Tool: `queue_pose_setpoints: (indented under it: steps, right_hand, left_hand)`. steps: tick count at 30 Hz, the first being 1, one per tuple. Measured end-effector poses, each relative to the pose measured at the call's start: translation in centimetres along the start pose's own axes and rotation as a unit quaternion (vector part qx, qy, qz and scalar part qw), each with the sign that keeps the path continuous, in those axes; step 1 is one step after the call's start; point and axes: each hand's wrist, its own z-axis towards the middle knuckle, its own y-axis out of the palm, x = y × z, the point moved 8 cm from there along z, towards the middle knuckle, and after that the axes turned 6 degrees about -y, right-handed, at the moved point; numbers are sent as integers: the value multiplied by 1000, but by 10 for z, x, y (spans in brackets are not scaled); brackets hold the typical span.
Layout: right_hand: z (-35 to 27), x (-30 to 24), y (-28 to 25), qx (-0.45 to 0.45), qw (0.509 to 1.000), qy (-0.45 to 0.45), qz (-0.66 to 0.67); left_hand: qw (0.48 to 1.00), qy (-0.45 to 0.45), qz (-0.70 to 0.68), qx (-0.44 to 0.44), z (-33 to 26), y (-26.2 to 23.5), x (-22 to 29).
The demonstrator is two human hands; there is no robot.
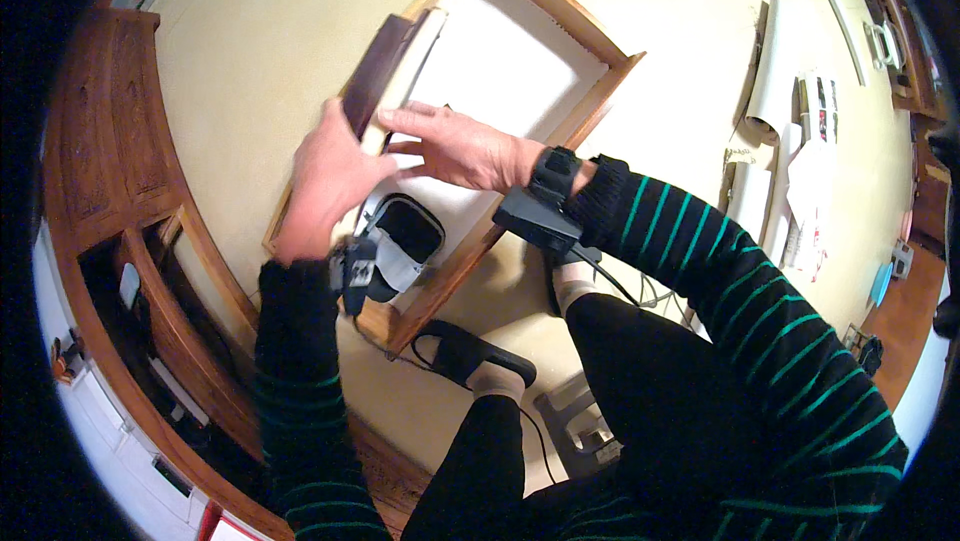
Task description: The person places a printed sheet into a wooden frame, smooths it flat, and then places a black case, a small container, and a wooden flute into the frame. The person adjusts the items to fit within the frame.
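Observation:
My left hand (322, 181) is closed around a long, flat, dark brown piece (376, 69), raised at a slant above a wooden drawer (600, 106). A cream-coloured strip or rod (428, 39) runs along the piece's right side; I cannot tell whether the two are joined. My right hand (460, 148) has its fingers stretched apart, their tips at the cream edge just beside my left hand. Inside the white-lined drawer, below my hands, lies a black-rimmed case (412, 224) with whitish material (390, 266) by it.
Paper rolls (775, 71) and loose papers lie on the floor to the right. Carved wooden furniture (110, 121) with an open compartment stands at left. My slippered feet (475, 356) are close to the drawer's near edge, a grey device (580, 421) and cables beside them.

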Motion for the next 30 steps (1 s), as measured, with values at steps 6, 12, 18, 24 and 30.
queue_pose_setpoints:
  steps: [6, 12, 18, 24, 30]
  right_hand:
    - [31, -4, -51, 124, 988, -33, 82]
    - [32, -7, -70, 172, 977, -24, 123]
    - [41, -14, -77, 192, 975, -28, 108]
    - [48, -16, -118, 284, 956, -23, 76]
    - [72, -2, -152, 300, 949, -30, 98]
  left_hand:
    - [995, 91, -18, -32, 40, 41, 37]
    - [920, 86, -323, -205, 46, 51, -21]
    - [955, 84, -232, -163, 36, 58, -68]
    - [983, 150, 80, 76, 16, 44, -104]
    - [987, 86, 105, 83, 0, 71, -154]
